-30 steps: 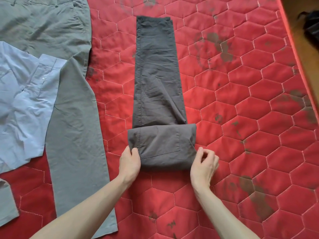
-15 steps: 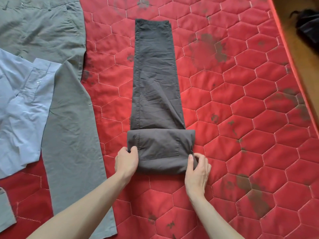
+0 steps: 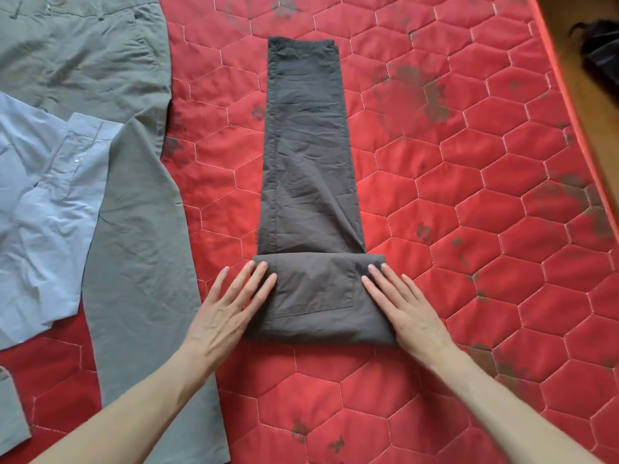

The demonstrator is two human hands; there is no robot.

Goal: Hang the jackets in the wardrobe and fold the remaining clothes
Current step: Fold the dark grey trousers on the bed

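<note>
Dark grey trousers lie centre on the red quilted mattress, folded lengthwise into a narrow strip running from 12 o'clock toward 6, near end turned over into a thick fold. Left hand lies flat on the fold's 9 o'clock edge, fingers straight, slightly spread. Right hand lies flat on the 3 o'clock edge, fingers straight, close together. Light grey trousers and pale blue shirt lie at 9 o'clock

The folded trousers lie on the mattress. Left of them lie the spread trousers, with the shirt overlapping those trousers' left side.
</note>
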